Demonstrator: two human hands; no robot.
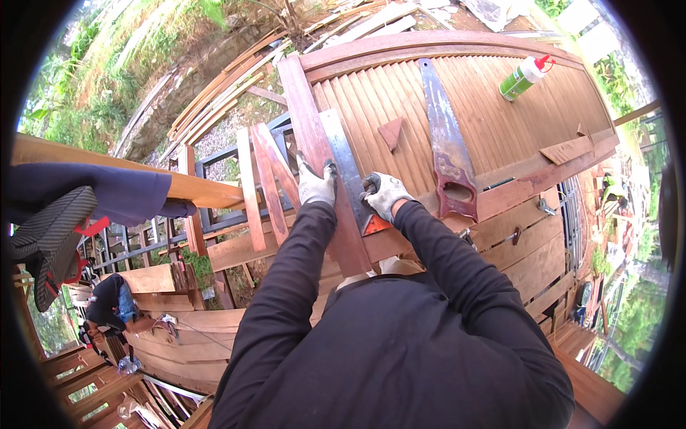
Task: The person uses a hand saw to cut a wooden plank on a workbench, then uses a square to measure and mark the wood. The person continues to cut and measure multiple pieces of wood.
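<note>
Under and ahead of both grips there's a big slatted panel [493, 118], basically the work surface here. Along its left end, right beneath the left grip [316, 182], lies a long reddish board [309, 118], its near end poking past the panel toward the body. That grip is partly spread, thumb and fingers across the board; can't tell if it's squeezing the edges or just pressing down.

Right of the right grip [386, 193] there's a saw [448, 121], handle at the near edge and close to the right sleeve [464, 257]. If that elbow swings out, it could catch the handle and shove the saw.

Between the grips is a metal strip [343, 150] with an orange end, up against the board's right side. The right grip is half curled beside it; can't tell if it's pinching anything. My worry: uneven pressure from the two could make the strip creep or the board pivot.

Farther out, up and right of the right grip, sits a glue-type bottle [522, 77]. Nearer is a small wood triangle [391, 134], loose-looking and easy to bump.
</note>
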